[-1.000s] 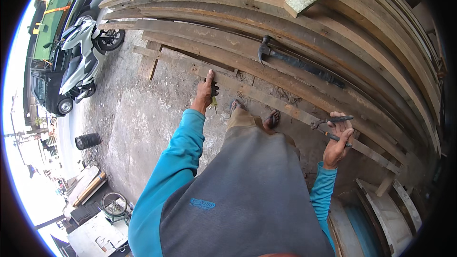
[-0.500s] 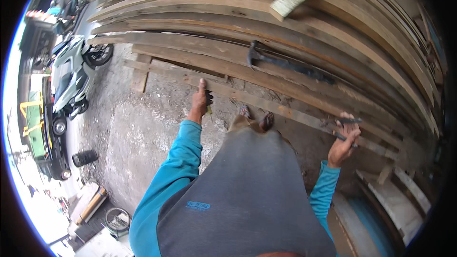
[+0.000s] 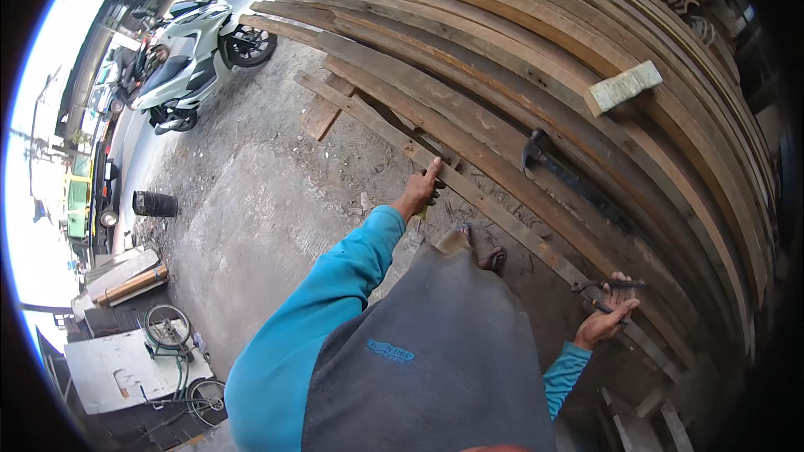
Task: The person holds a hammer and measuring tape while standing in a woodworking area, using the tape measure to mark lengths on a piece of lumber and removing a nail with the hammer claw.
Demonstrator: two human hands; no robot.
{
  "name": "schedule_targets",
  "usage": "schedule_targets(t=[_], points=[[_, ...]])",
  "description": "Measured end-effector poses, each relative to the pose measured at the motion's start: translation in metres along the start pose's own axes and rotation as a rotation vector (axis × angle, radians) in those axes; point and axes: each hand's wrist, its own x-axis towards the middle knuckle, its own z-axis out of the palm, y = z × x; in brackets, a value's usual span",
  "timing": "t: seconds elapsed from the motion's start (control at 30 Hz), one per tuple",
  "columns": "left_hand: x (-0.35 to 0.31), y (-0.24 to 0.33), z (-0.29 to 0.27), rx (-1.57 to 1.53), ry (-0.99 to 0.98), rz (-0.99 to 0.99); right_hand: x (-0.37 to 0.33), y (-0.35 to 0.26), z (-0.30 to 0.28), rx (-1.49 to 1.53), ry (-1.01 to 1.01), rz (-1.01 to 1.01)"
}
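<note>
A long, narrow wooden strip [image 3: 486, 201] runs slantwise in front of me, its far left end by a short piece of board [image 3: 322, 120]. My left hand [image 3: 417, 191] is closed at the strip's near edge, thumb laid on the wood and fingers curled below it. Something yellowish shows under that hand, too small to name. Farther right, my right hand [image 3: 600, 323] holds dark metal pincers [image 3: 593, 285] over the strip, their handles spread apart. The fingers reach around the handles. On the stacked planks beyond lies a claw hammer [image 3: 563, 171], with a pale rectangular block [image 3: 625, 87] farther back.
Long planks [image 3: 502, 75] fill the far side. My sandalled feet [image 3: 492, 259] are on the rough ground [image 3: 268, 218] just short of the strip. To the left are a parked scooter [image 3: 188, 63], a black bucket [image 3: 156, 203] and a wheeled cart [image 3: 172, 351]. Loose boards [image 3: 624, 423] lie at lower right.
My view has turned, so the planks, hammer and block sit farther right in the picture. The left hand stays on the strip, and the right keeps the pincers above it.
</note>
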Motion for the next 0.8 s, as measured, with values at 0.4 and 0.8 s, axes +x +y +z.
schedule_targets(t=[0.4, 0.8], points=[[-0.026, -0.033, -0.012, 0.024, -0.367, -0.163, -0.053, -0.017, 0.075, 0.182, -0.055, 0.036], [-0.072, -0.046, 0.084, 0.061, -0.428, -0.218, -0.045, -0.045, -0.055, 0.133, 0.294, -0.052]])
